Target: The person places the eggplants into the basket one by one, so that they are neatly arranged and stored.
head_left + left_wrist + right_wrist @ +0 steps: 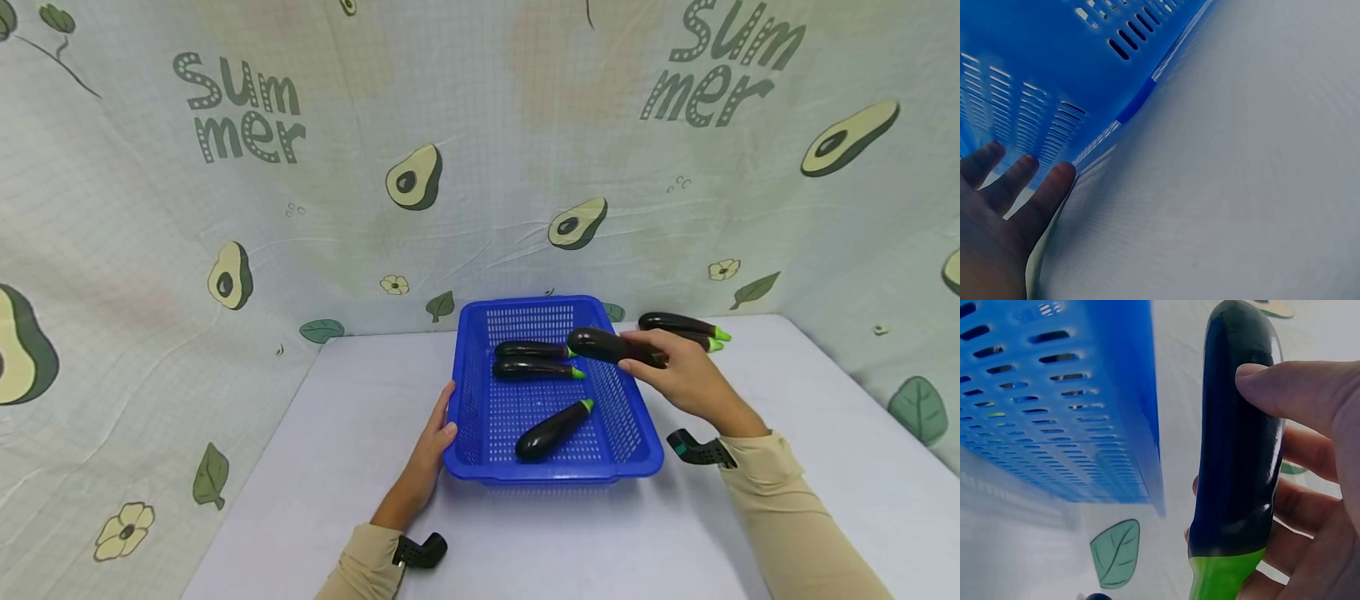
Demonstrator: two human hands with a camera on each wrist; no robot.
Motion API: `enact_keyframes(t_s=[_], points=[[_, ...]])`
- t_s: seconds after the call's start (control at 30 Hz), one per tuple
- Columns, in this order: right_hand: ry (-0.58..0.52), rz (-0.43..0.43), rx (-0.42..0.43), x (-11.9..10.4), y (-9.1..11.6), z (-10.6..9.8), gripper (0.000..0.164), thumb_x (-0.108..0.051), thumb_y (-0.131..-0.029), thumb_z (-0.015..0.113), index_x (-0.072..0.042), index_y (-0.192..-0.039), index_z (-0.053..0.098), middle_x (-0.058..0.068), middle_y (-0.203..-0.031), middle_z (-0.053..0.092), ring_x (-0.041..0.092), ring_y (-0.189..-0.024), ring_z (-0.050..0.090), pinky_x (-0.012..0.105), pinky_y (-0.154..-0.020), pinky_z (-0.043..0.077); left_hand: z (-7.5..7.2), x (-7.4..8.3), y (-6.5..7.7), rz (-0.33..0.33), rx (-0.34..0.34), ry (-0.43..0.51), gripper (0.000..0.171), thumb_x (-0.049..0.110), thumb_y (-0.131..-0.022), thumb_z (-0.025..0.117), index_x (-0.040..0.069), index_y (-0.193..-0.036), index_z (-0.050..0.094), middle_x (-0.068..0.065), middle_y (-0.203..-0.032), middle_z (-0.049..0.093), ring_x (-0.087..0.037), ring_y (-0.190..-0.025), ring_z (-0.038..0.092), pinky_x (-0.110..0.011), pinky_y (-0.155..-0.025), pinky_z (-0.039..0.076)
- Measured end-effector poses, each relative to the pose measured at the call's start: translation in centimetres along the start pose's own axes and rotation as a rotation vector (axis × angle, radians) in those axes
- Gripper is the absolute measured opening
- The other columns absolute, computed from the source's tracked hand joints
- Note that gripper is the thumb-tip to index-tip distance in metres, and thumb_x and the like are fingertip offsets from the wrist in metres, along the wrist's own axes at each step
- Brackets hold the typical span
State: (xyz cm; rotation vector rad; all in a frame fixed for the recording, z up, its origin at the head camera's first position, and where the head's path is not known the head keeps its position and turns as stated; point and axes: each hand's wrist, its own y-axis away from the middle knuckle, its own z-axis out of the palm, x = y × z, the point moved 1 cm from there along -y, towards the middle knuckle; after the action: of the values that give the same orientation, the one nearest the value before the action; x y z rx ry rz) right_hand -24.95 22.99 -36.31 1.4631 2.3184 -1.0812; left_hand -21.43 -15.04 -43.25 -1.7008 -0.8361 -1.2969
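My right hand (678, 375) grips a dark eggplant (600, 344) over the right rim of a blue plastic basket (468, 400). In the right wrist view the thumb lies across the eggplant's glossy skin, the other fingers are behind it, and its bright green stem end (1222, 575) points down. Two eggplants (534, 368) lie side by side inside the basket, and a third eggplant (551, 433) rests slanted near its front. At the basket's left side is my left hand (427, 454), its extended fingers (1047, 197) against the slotted outer wall.
Behind my right hand, two more eggplants (678, 323) with green stems lie on the white table (375, 400) near its back edge. A cloth (495, 167) printed with avocados and leaves hangs behind the table and along its sides.
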Motion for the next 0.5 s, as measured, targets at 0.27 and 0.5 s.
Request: enact_keyframes(t_s=[0.27,0.5], points=[[0.014,-0.034,-0.013,-0.4,-0.4,-0.1,0.046,-0.033,-0.085,0.066,-0.007,-0.124,0.059,0.008,-0.107,0.062,0.02,-0.085,0.061,0.037,-0.07,0.052,0.0,-0.1,-0.1,0.003,0.002,-0.002,0.061,0.02,-0.097,0.029,0.021,-0.15,0.001,0.004,-0.154,-0.002,-0.019,-0.14,-0.002,-0.053,-0.109,0.003],[0.012,-0.044,-0.07,-1.0,-1.4,-0.1,0.048,-0.036,-0.086,0.065,-0.011,-0.126,0.058,0.006,-0.111,0.062,0.016,-0.088,0.059,0.034,-0.071,0.052,0.0,-0.3,-0.2,0.0,0.007,-0.006,0.061,0.021,-0.096,0.029,0.02,-0.15,0.0,0.002,-0.154,-0.003,-0.021,-0.14,-0.003,-0.054,-0.108,0.002]])
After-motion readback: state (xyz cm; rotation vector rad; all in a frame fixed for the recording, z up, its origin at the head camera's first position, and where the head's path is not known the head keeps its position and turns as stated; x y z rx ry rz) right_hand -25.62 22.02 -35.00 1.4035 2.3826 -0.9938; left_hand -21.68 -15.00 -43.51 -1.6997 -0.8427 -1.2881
